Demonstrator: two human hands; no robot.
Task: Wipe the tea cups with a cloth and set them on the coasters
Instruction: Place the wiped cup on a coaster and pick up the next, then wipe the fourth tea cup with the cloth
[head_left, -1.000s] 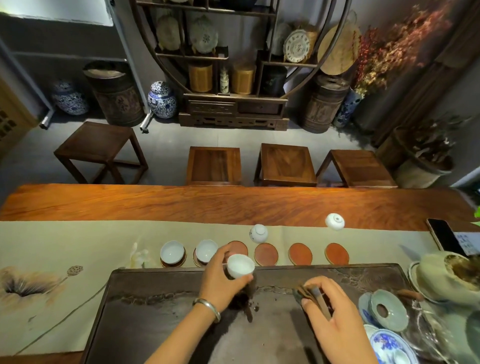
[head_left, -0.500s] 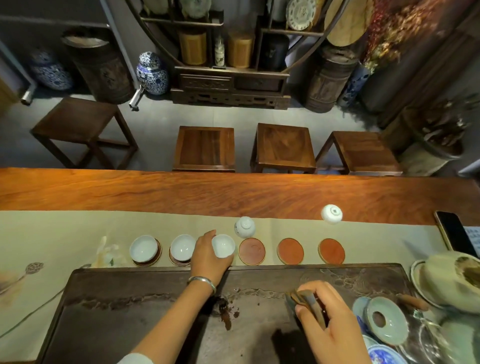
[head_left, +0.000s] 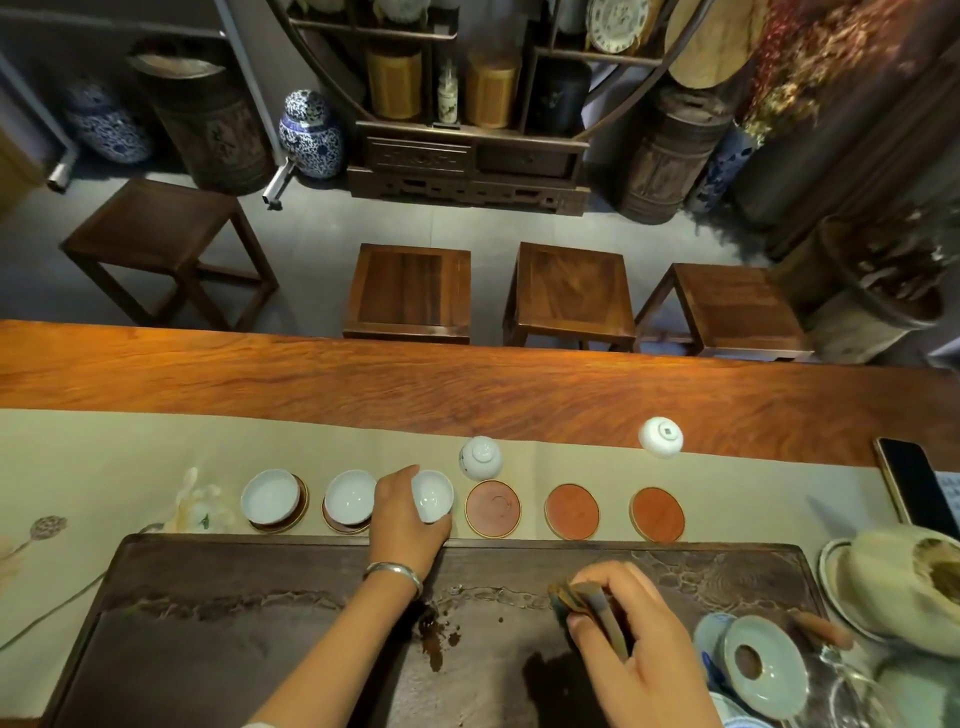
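- Centre of frame, just above the dark tea tray (head_left: 208, 597): left hand (head_left: 408, 514) grips a small white tea cup (head_left: 432, 496), thumb and fingers curled round its wall. Cup sits over the third coaster slot in the row; coaster itself hidden under cup and hand, so contact with it can't be confirmed.
- Cup handling, as a judgement: thin glazed porcelain, light, rigid, chips easily, slick if damp. Best taken by the side wall or rim with a light pinch, and set down flat rather than dropped.
- Right hand (head_left: 631, 654), lower right over the tray: fingers closed round a folded dark cloth (head_left: 587, 597), pinched against the palm.
- Left of the held cup: two cups (head_left: 270, 496) (head_left: 351, 498) already seated upright on coasters.
- Right of it: three bare coasters (head_left: 492, 507) (head_left: 571, 511) (head_left: 656, 513).
- Upper part of the runner: two cups upside down, one (head_left: 480, 457) just above the first bare coaster, one (head_left: 661, 437) further right. Probably the next to wipe.
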